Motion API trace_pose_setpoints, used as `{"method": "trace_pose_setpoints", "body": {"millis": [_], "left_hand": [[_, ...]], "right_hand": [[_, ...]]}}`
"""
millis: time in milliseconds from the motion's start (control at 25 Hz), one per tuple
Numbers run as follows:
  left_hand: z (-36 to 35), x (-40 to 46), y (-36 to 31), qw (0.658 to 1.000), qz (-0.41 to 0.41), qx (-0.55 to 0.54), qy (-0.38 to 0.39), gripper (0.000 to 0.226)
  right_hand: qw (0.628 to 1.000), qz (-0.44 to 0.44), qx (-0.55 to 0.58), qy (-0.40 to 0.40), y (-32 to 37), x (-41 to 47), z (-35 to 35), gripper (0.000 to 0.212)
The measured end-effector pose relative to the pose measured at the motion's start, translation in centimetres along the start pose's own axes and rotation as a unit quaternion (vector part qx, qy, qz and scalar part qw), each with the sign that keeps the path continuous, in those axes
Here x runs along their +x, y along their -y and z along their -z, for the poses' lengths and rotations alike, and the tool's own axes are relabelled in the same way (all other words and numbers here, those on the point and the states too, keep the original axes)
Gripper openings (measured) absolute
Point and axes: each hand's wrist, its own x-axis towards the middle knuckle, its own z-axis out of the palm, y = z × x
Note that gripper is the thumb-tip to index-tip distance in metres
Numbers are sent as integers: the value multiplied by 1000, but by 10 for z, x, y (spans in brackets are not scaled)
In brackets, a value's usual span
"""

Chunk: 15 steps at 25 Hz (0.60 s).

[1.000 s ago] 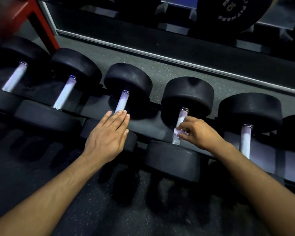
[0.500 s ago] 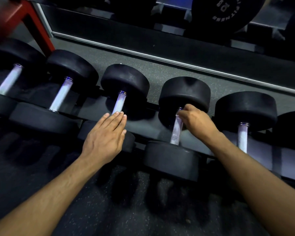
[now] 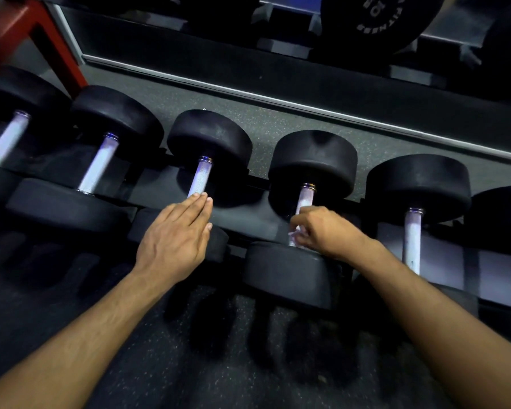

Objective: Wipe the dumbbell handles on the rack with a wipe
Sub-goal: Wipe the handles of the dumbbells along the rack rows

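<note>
Two hands: right grip [image 3: 322,228] pinches pale wipe [image 3: 295,233] on knurled handle [image 3: 305,199]; left [image 3: 174,234] flat.

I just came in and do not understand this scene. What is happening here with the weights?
A person is cleaning dumbbells that lie in a row on a rack. The right hand grips a white wipe around the lower part of one dumbbell's handle, close to the near weight head. The left hand lies flat, fingers straight, over the near end of the neighbouring dumbbell. More dumbbells sit on both sides.
</note>
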Motion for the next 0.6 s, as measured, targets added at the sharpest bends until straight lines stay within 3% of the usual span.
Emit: {"method": "trace_pose_setpoints", "body": {"millis": [240,280,360,480,600], "left_hand": [[0,-1,0,1000,10,-13,9,50],[0,-1,1,1000,11,-15,9,50],[0,0,0,1000,11,-17,9,50],[0,0,0,1000,12,-19,4,51],[1,-1,-1,1000,12,-16,6,51]], "right_hand": [[994,-32,101,31,3,-10,4,10],[993,-41,111,15,1,-11,3,9],[978,-107,155,-90,-7,-11,2,6],[878,-261,287,-281,-18,-3,0,4],[812,-330,370,-307,-22,10,-16,5]]}}
